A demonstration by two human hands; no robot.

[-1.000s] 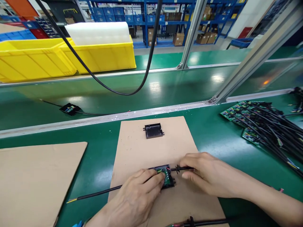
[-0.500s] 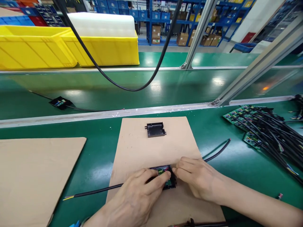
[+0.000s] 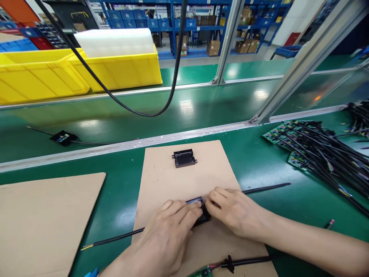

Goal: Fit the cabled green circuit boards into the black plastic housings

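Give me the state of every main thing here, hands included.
Near case: partly hidden
Left hand: on near case
Right hand: curled at near case's right end
Far case: open side up
Left cable: stripped at its left end
Lower board: uncased
Circuit boards: piled together

bare hands [image 3: 170, 232], bare right forearm [image 3: 302, 238], blue item (mostly cropped) near left wrist [image 3: 125, 263]

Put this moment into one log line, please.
left hand: fingers on black case | right hand: at its right end | open black shell: farther off, on cardboard
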